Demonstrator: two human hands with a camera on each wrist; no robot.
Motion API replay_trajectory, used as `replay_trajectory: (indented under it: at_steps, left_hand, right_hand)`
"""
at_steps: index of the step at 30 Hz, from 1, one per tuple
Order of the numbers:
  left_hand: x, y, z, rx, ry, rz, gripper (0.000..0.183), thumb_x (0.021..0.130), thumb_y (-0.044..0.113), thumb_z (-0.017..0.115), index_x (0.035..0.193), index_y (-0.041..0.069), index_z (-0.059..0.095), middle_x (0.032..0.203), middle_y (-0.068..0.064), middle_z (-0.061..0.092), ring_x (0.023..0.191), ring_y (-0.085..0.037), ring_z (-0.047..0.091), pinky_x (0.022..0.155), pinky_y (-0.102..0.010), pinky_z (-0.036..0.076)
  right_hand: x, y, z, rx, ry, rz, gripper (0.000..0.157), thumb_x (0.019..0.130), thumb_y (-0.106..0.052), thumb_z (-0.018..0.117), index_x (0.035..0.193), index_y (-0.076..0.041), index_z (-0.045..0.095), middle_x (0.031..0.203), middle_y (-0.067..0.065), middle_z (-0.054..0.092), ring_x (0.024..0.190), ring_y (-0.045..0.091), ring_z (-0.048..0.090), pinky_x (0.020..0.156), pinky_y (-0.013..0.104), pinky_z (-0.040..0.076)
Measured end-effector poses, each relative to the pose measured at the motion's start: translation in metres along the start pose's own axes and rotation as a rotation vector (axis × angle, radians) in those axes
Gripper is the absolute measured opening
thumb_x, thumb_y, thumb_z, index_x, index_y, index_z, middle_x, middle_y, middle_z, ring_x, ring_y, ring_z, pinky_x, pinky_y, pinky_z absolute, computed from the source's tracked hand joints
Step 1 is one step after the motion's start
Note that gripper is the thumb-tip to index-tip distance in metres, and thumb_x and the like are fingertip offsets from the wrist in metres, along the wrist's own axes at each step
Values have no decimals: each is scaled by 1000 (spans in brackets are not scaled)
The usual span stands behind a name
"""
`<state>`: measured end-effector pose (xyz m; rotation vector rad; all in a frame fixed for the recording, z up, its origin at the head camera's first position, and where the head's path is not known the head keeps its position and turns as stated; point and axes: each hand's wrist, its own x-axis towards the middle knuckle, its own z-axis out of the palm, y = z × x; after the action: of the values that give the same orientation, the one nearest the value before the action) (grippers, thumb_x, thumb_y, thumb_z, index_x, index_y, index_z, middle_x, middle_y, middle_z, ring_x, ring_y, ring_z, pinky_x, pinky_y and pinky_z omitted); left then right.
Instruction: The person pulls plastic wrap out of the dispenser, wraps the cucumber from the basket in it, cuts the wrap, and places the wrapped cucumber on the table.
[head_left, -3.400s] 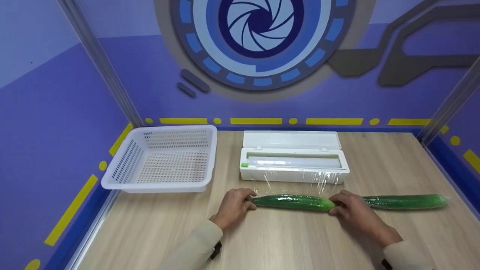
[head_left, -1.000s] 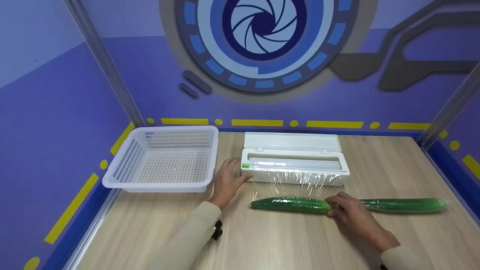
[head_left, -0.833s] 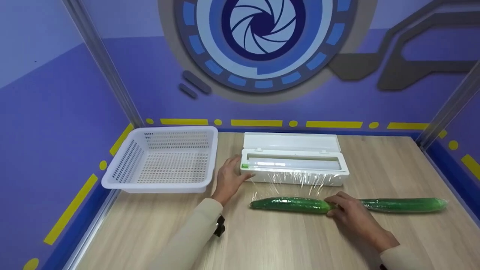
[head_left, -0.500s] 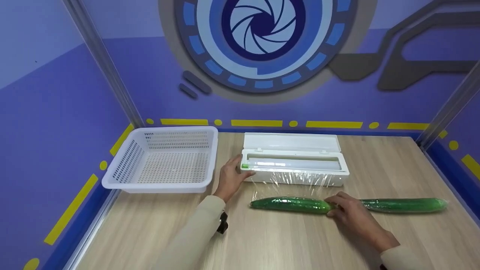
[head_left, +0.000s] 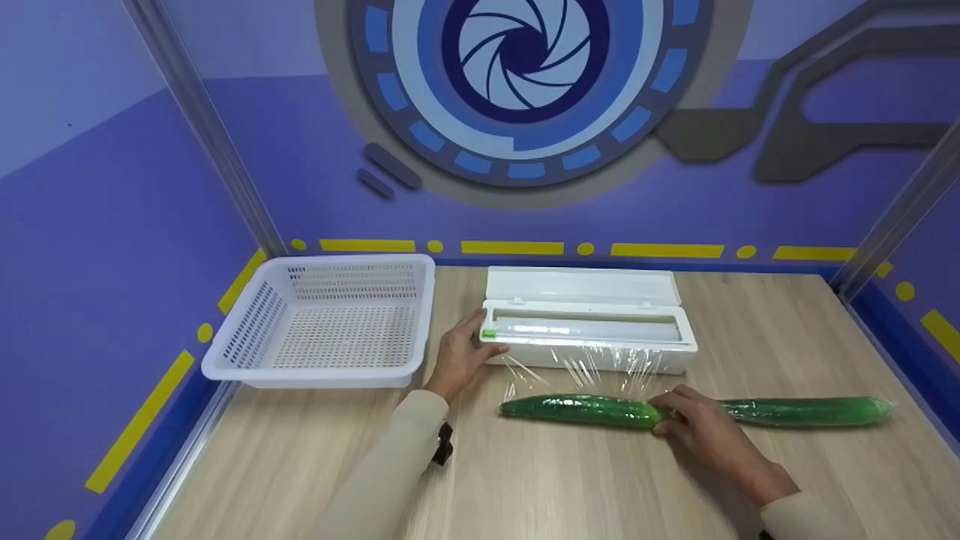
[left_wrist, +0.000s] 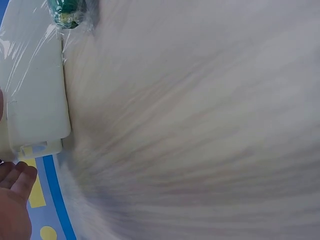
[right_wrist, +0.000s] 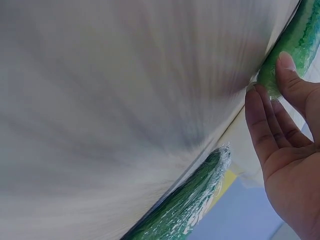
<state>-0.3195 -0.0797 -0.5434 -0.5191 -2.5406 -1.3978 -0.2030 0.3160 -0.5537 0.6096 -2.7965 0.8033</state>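
A cucumber [head_left: 577,410] lies on the table with clear cling film over it, the film stretching back to the white cling film dispenser [head_left: 592,356]. My right hand [head_left: 709,431] pinches the cucumber's right end between thumb and fingers, as the right wrist view also shows. At the dispenser's left end, my left hand [head_left: 459,358] grips the corner, thumb at the front and fingers round the side. The dispenser's lid [head_left: 581,286] is up, and the film roll [head_left: 585,328] shows inside. In the left wrist view, part of the left hand [left_wrist: 15,205] is cut off.
A second, film-wrapped cucumber [head_left: 814,412] lies to the right, its left end behind my right hand. A white perforated basket [head_left: 315,373] stands at the back left. Purple panels [head_left: 525,217] enclose the table at the back and sides.
My left hand has left the cucumber's left end, moved back to the dispenser and taken hold of its left end. The right hand stays on the cucumber.
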Motion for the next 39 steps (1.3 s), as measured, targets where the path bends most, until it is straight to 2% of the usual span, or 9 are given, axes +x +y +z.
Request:
replay_trajectory:
  at_steps: [5, 12, 16, 25, 30, 33, 36, 39]
  left_hand:
    - [0, -2, 1, -1, 8, -11, 76, 87, 21, 87, 149, -8, 53, 153, -26, 53, 143, -38, 49, 118, -42, 38]
    - [0, -5, 1, 109, 38, 67, 76, 87, 29, 85, 147, -7, 56, 148, -26, 56, 138, -39, 54, 116, -44, 42]
    - [-1, -7, 1, 120, 46, 78, 76, 87, 30, 85, 146, -8, 57, 147, -27, 56, 137, -39, 55, 115, -44, 42]
    - [-2, -8, 1, 111, 51, 75, 74, 87, 29, 86, 145, -7, 58, 146, -26, 57, 137, -37, 56, 115, -42, 43]
    - [-2, -9, 1, 111, 58, 81, 72, 86, 29, 86, 144, -6, 60, 146, -24, 58, 136, -36, 57, 115, -42, 43]
    - [-1, -12, 3, 111, 61, 77, 72, 85, 28, 87, 144, -5, 60, 145, -23, 59, 136, -36, 57, 115, -41, 42]
    - [-1, -13, 4, 114, 65, 71, 73, 85, 29, 87, 144, -5, 60, 146, -22, 59, 136, -35, 57, 116, -40, 42]
    - [-2, -13, 4, 111, 70, 69, 74, 84, 29, 88, 144, -5, 60, 146, -21, 59, 137, -35, 57, 116, -41, 41]
  right_hand:
    - [0, -1, -1, 6, -36, 56, 32, 87, -11, 87, 117, -11, 76, 97, -11, 60, 83, 4, 53, 73, 29, 51]
    - [1, -1, -1, 25, -30, 53, 32, 88, -10, 86, 118, -10, 77, 99, -11, 61, 85, 4, 56, 76, 31, 53]
    - [2, -1, -2, 27, -45, 63, 32, 89, -12, 86, 119, -11, 77, 99, -12, 61, 86, 4, 56, 76, 31, 54]
    - [9, -5, -12, -29, -106, 7, 36, 89, -14, 87, 122, -6, 75, 99, -10, 65, 86, 7, 60, 73, 34, 55]
    - [17, -11, -20, -99, -122, 51, 39, 93, -22, 84, 127, -8, 76, 113, 4, 73, 98, 22, 69, 82, 49, 58]
    - [25, -16, -23, -129, -102, 59, 37, 96, -26, 82, 128, -8, 76, 116, 8, 72, 100, 27, 69, 83, 55, 57]
    - [35, -21, -23, -151, -51, 24, 33, 96, -25, 82, 124, -9, 77, 108, 4, 71, 90, 21, 65, 77, 51, 56]
    - [46, -27, -22, -152, 19, -33, 28, 95, -20, 83, 121, -9, 78, 105, 3, 72, 88, 18, 67, 76, 47, 58]
